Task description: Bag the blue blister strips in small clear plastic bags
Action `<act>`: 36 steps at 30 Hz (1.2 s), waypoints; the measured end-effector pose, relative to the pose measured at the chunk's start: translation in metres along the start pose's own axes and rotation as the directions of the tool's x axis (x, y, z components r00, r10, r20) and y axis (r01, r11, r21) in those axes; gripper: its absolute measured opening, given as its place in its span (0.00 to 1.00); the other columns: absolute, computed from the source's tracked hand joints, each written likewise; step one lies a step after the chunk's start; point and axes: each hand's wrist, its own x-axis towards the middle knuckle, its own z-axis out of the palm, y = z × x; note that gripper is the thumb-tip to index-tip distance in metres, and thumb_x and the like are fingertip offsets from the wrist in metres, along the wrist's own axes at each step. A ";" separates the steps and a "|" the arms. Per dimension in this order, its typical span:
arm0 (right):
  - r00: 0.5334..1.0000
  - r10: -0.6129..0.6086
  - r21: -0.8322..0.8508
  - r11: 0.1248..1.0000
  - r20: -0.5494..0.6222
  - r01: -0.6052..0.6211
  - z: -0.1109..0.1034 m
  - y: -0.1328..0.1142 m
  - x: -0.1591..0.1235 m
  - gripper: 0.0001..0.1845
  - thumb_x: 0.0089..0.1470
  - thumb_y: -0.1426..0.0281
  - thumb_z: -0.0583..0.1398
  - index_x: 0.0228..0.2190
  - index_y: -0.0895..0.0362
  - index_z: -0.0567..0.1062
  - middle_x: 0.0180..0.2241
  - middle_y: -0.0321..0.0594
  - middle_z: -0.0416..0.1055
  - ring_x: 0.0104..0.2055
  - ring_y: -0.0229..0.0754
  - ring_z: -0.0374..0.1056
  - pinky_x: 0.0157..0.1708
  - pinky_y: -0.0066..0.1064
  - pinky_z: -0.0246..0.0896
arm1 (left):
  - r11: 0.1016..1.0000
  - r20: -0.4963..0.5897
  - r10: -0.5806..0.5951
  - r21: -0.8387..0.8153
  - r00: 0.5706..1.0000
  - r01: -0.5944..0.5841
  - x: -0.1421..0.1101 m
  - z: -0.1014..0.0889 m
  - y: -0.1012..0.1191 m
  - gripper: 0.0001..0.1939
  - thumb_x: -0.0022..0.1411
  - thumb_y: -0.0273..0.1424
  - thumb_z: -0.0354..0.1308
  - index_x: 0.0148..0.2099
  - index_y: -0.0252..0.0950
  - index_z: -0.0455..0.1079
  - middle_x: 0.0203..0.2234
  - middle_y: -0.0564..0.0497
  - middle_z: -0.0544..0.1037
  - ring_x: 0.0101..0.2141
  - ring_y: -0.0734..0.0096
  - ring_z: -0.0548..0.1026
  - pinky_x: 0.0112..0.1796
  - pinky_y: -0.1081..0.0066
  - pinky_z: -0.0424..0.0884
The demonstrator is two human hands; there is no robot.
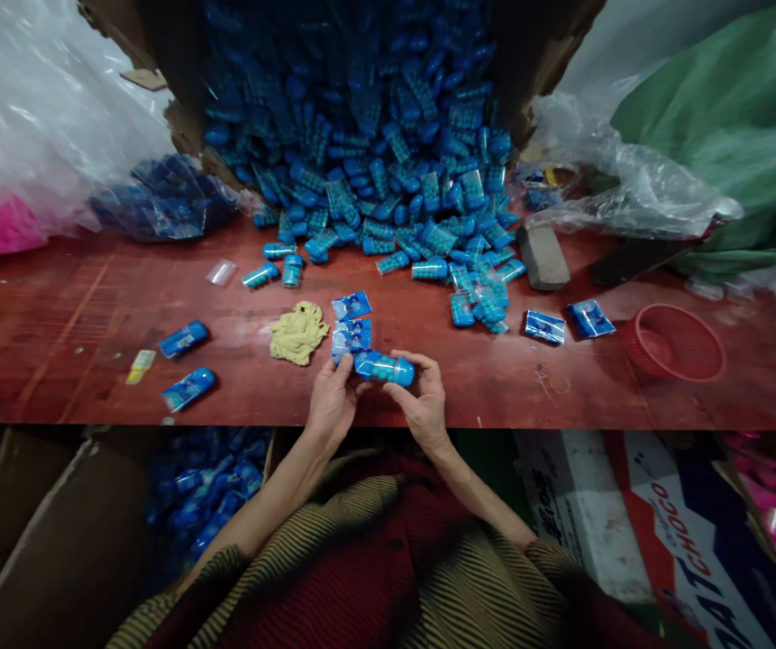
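Observation:
Between my two hands, over the front of the red table (110, 397), lies a small clear bottle (385, 368) with a blue cap, filled with blue-green balls. My right hand (424, 403) grips its capped end with thumb and fingers. At the other end, my left hand (333, 397) pinches the bottle, its thumb by a blue printed sleeve. Just beyond the left fingers lie blue printed sleeves (351, 306). A crumpled yellow cloth (298, 333) rests to their left. Farther left are two bottles in printed sleeves (188, 389).
A large heap of similar bottles (374, 180) spills from a carton at the back. On the right are a grey block (543, 257), two blue packs (544, 327) and a red plastic basket (677, 342). A bag of blue sleeves (164, 198) sits back left.

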 end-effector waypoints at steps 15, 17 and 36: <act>0.951 0.161 0.067 0.981 0.265 -0.184 -0.007 -0.002 0.008 0.15 0.55 0.66 0.58 0.46 0.49 0.70 0.48 0.40 0.68 0.31 0.35 0.70 0.29 0.30 0.72 | 0.970 0.142 -0.244 0.041 0.959 0.240 0.005 -0.004 0.011 0.06 0.54 0.25 0.61 0.36 0.33 0.69 0.28 0.52 0.78 0.27 0.72 0.76 0.29 0.72 0.75; 0.924 0.225 0.210 0.931 0.310 -0.297 -0.011 -0.002 0.014 0.20 0.52 0.66 0.60 0.48 0.46 0.67 0.47 0.38 0.68 0.26 0.32 0.68 0.21 0.26 0.69 | 0.960 0.229 -0.281 0.070 0.932 0.272 0.006 -0.007 0.013 0.07 0.54 0.24 0.60 0.37 0.33 0.69 0.31 0.50 0.79 0.28 0.70 0.77 0.30 0.71 0.75; 0.859 0.254 -0.020 0.961 0.444 -0.274 -0.019 -0.010 0.025 0.52 0.33 0.68 0.72 0.58 0.48 0.57 0.38 0.34 0.66 0.34 0.33 0.66 0.33 0.25 0.66 | 0.939 0.321 -0.345 0.100 0.882 0.331 -0.003 -0.002 0.009 0.11 0.47 0.26 0.66 0.35 0.33 0.72 0.28 0.50 0.78 0.29 0.70 0.76 0.35 0.71 0.72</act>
